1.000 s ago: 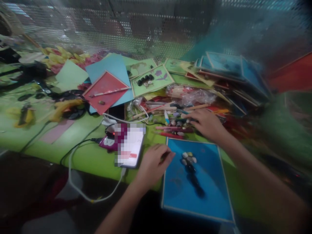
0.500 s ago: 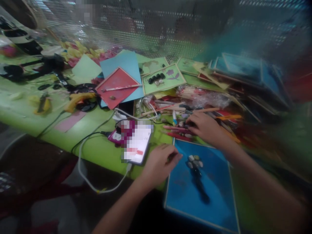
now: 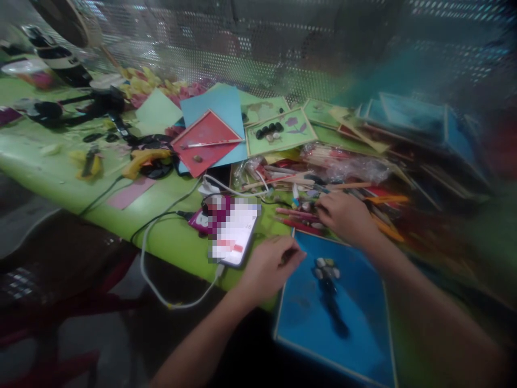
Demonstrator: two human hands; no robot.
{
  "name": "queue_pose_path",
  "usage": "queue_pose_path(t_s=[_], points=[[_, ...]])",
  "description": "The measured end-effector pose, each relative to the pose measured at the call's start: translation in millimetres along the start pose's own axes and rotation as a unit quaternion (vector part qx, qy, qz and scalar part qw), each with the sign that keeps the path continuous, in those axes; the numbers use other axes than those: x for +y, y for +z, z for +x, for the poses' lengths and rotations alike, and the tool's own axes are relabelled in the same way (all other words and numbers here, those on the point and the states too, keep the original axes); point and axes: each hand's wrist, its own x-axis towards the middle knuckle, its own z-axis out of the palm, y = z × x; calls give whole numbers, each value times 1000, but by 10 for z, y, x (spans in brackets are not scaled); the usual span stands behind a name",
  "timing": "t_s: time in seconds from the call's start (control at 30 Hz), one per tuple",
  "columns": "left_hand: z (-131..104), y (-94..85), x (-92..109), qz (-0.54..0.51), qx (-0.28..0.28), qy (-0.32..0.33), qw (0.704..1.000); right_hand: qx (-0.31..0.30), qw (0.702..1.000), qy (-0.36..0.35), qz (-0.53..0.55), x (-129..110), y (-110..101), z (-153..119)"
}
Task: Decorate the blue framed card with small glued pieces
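My left hand point(image 3: 272, 267) is over the left edge of a blue board point(image 3: 357, 307) with a pale rim. Its thumb and fingers are curled together in a pinch; anything between them is too small to make out. On the board lie several small pale stones point(image 3: 326, 265) in a cluster, with dark stones point(image 3: 335, 312) in a line below. My right hand point(image 3: 347, 215) reaches beyond the board's far edge, into pencils point(image 3: 297, 215) and small loose pieces. Its fingers are bent and closed, with their tips partly hidden among the pieces.
A lit phone point(image 3: 236, 237) on a white cable lies left of my left hand. Behind are a red framed panel point(image 3: 208, 140), a green stone picture point(image 3: 283, 132) and stacked blue boards point(image 3: 416, 116). A yellow glue gun point(image 3: 147, 159) lies farther left on the green table point(image 3: 36, 161).
The view has shifted slightly, so most of the scene appears a little farther right. Both hands keep nearly the same places and poses relative to the board and pencils.
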Motion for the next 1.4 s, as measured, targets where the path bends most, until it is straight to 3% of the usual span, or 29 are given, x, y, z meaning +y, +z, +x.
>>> queue_pose_path(t_s=[0.07,0.13,0.23,0.33,0.43,0.57,0.7,0.83,1.0,1.13,1.27,1.4], points=[[-6,2,-10,-30,-1,-9,999,20,996,45,79,1,-30,0],[-15,9,-30,-83,3,-25,996,20,970,118,213,10,-83,-4],[-13,29,-69,-169,19,-55,984,14,876,215,432,21,-157,-30],[24,50,-83,-232,30,-64,970,8,782,236,577,-6,-193,-75],[85,64,-50,-288,36,-55,955,-28,744,232,626,-111,-247,-117],[147,83,-11,-359,41,-23,932,-51,762,214,608,-339,-394,-139],[160,127,-76,-378,50,-35,924,-69,813,181,549,-535,-463,-163],[155,171,-169,-411,72,-43,908,-6,862,158,481,-640,-424,-216],[156,161,-178,-434,78,-49,896,5,908,114,404,-690,-429,-270],[168,133,-139,-512,51,-81,854,94,962,16,255,-684,-379,-325],[177,141,-143,-555,17,-105,825,161,973,-68,153,-659,-282,-363],[178,155,-163,-553,33,-115,824,173,959,-73,211,-649,-273,-346]])
